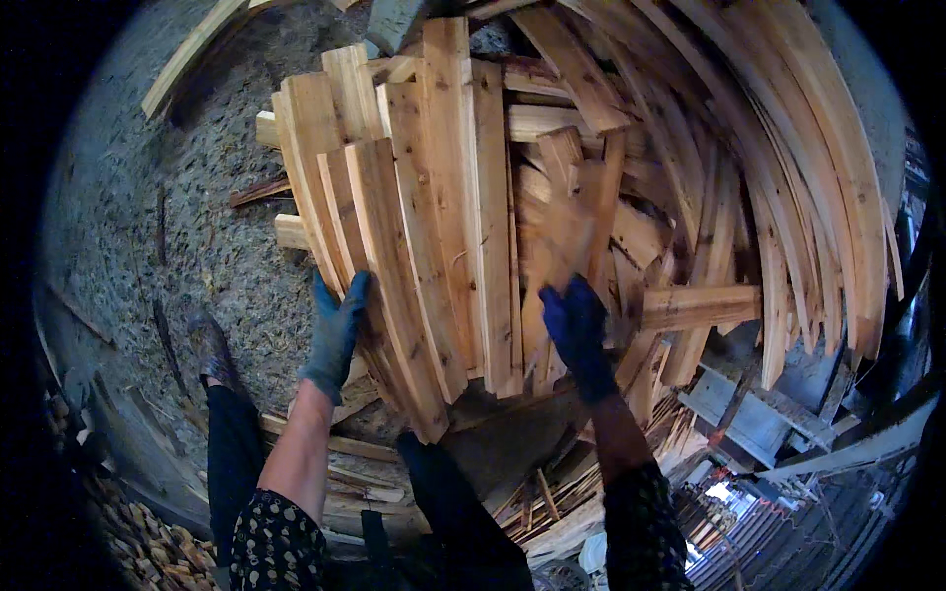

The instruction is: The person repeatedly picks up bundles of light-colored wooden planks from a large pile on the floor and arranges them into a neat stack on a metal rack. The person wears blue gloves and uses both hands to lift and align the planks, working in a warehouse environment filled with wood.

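Note:
My left hand (335, 335), in a grey-blue glove, presses against the near left edge of a stack of pale wooden planks (414, 227) that fan out in front of me. My right hand (576, 330), in a dark blue glove, grips a short blurred plank (557, 246) at the stack's right side. The planks lie side by side, their near ends overhanging toward my legs.
A large heap of long curved wooden slats (778, 177) fills the right. Sawdust-covered ground (168, 227) lies to the left with loose sticks. My shoe (212, 350) stands on it. Thin offcuts (552, 492) pile up below, beside a grey metal machine frame (759, 424).

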`<action>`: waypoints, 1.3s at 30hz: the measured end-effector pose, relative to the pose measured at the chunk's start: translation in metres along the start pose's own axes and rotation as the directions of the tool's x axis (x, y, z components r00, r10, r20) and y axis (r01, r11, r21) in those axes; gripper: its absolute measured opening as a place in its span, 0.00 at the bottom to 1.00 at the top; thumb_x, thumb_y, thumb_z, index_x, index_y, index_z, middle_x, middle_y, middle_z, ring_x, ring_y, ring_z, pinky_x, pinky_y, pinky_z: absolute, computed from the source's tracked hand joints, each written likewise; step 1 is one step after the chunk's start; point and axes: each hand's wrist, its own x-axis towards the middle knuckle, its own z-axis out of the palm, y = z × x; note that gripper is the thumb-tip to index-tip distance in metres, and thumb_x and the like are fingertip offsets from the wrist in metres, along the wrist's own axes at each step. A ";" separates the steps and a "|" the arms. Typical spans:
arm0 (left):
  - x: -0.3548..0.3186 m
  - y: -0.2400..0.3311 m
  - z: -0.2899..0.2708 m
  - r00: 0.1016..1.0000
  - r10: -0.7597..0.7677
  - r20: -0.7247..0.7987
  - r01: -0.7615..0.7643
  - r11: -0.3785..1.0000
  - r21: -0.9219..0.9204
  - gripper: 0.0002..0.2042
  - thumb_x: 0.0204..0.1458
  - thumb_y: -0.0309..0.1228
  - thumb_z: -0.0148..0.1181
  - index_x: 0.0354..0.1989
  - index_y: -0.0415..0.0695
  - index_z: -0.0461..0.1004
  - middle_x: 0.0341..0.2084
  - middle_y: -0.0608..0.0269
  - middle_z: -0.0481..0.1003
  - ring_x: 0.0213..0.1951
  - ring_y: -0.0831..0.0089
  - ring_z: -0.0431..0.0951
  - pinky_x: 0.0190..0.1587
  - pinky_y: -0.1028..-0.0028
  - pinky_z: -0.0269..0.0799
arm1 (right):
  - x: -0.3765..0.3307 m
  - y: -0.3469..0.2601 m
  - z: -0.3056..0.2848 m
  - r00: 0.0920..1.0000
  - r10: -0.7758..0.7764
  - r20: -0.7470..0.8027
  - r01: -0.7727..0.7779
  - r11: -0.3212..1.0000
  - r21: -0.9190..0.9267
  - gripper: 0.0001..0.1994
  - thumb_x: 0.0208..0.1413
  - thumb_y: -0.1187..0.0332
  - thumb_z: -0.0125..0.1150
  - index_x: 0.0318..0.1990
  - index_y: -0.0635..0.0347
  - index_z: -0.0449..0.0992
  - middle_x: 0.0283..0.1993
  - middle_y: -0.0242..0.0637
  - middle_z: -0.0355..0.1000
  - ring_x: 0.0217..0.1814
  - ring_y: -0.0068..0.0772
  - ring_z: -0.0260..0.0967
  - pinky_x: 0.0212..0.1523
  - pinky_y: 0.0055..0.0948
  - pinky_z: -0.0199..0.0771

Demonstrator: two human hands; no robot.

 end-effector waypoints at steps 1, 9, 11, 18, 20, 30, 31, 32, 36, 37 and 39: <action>0.002 -0.007 -0.001 0.999 0.047 -0.013 -0.046 0.999 0.020 0.30 0.58 0.44 0.56 0.63 0.43 0.54 0.54 0.56 0.66 0.55 0.66 0.67 0.58 0.69 0.62 | -0.010 -0.007 -0.021 0.983 -0.168 0.070 0.177 0.973 -0.147 0.14 0.50 0.67 0.64 0.43 0.63 0.73 0.29 0.45 0.72 0.27 0.44 0.71 0.29 0.37 0.71; 0.004 -0.007 -0.009 0.988 -0.091 0.124 0.128 0.930 -0.343 0.30 0.60 0.48 0.49 0.65 0.45 0.54 0.57 0.59 0.65 0.58 0.68 0.64 0.61 0.69 0.58 | 0.047 -0.147 -0.005 0.918 -0.385 0.096 0.358 0.908 0.216 0.23 0.54 0.70 0.60 0.58 0.64 0.67 0.47 0.48 0.72 0.50 0.45 0.71 0.51 0.36 0.70; 0.004 -0.014 -0.014 0.982 -0.117 0.150 0.169 0.901 -0.401 0.29 0.61 0.50 0.45 0.65 0.45 0.56 0.59 0.61 0.64 0.60 0.69 0.62 0.63 0.70 0.54 | 0.054 -0.131 0.017 0.907 -0.394 -0.149 0.420 0.872 0.252 0.22 0.56 0.71 0.58 0.59 0.64 0.65 0.56 0.47 0.69 0.60 0.42 0.65 0.60 0.35 0.63; -0.003 -0.013 -0.006 0.996 -0.059 0.070 0.076 0.962 -0.263 0.29 0.62 0.49 0.45 0.66 0.45 0.54 0.62 0.63 0.60 0.63 0.70 0.58 0.65 0.70 0.50 | 0.023 0.046 -0.003 0.930 -0.017 -0.367 -0.018 0.996 -0.091 0.30 0.51 0.69 0.65 0.61 0.67 0.60 0.61 0.47 0.62 0.64 0.42 0.58 0.64 0.35 0.57; -0.003 -0.011 -0.008 0.994 -0.067 0.081 0.086 0.962 -0.260 0.31 0.60 0.48 0.48 0.67 0.46 0.52 0.62 0.61 0.59 0.63 0.69 0.58 0.65 0.69 0.52 | 0.032 0.050 -0.006 0.926 0.079 -0.368 -0.064 0.997 0.051 0.33 0.50 0.69 0.67 0.62 0.67 0.58 0.60 0.46 0.61 0.63 0.40 0.58 0.64 0.34 0.57; -0.010 0.006 -0.002 0.999 0.001 0.038 0.005 0.989 -0.148 0.30 0.60 0.47 0.51 0.65 0.44 0.54 0.58 0.57 0.63 0.58 0.67 0.64 0.61 0.68 0.59 | 0.021 0.050 -0.013 0.946 0.314 -0.081 -0.280 0.918 0.282 0.36 0.51 0.70 0.65 0.66 0.62 0.54 0.33 0.30 0.70 0.33 0.22 0.67 0.32 0.23 0.71; -0.008 0.005 -0.002 1.000 0.007 0.020 -0.005 0.996 -0.090 0.28 0.60 0.47 0.49 0.63 0.42 0.56 0.57 0.58 0.65 0.58 0.67 0.65 0.61 0.68 0.60 | 0.019 0.047 -0.011 0.945 0.321 -0.061 -0.304 0.933 0.192 0.34 0.50 0.70 0.65 0.64 0.62 0.57 0.31 0.30 0.70 0.31 0.23 0.67 0.32 0.24 0.71; -0.006 0.003 -0.001 1.000 -0.007 0.025 0.010 0.990 -0.143 0.28 0.61 0.47 0.49 0.63 0.42 0.57 0.56 0.58 0.65 0.57 0.67 0.65 0.60 0.68 0.60 | 0.021 0.044 -0.011 0.944 0.327 -0.046 -0.321 0.942 0.096 0.31 0.50 0.69 0.65 0.62 0.61 0.60 0.29 0.31 0.70 0.29 0.24 0.68 0.31 0.26 0.71; -0.005 -0.002 -0.004 1.000 -0.021 0.017 0.024 0.979 -0.203 0.27 0.61 0.45 0.50 0.63 0.42 0.57 0.55 0.59 0.67 0.56 0.69 0.67 0.59 0.69 0.62 | -0.035 0.006 -0.007 0.945 0.284 0.163 -0.282 0.959 -0.037 0.18 0.49 0.64 0.66 0.47 0.59 0.72 0.23 0.35 0.69 0.25 0.32 0.69 0.29 0.34 0.70; -0.001 -0.007 -0.005 0.999 -0.013 0.033 0.020 0.979 -0.202 0.27 0.61 0.45 0.50 0.63 0.42 0.57 0.55 0.59 0.67 0.56 0.69 0.67 0.59 0.69 0.62 | -0.077 0.014 -0.001 0.998 -0.015 0.061 0.020 0.997 -0.076 0.12 0.49 0.62 0.66 0.36 0.58 0.73 0.24 0.39 0.69 0.24 0.38 0.68 0.28 0.37 0.70; 0.000 -0.008 -0.006 0.999 -0.006 0.041 0.014 0.981 -0.196 0.27 0.61 0.45 0.51 0.63 0.42 0.57 0.55 0.59 0.67 0.55 0.69 0.67 0.59 0.69 0.62 | -0.196 0.040 -0.008 0.939 0.206 0.274 -0.107 0.936 -0.336 0.16 0.50 0.59 0.64 0.41 0.59 0.73 0.28 0.44 0.72 0.28 0.47 0.70 0.31 0.40 0.71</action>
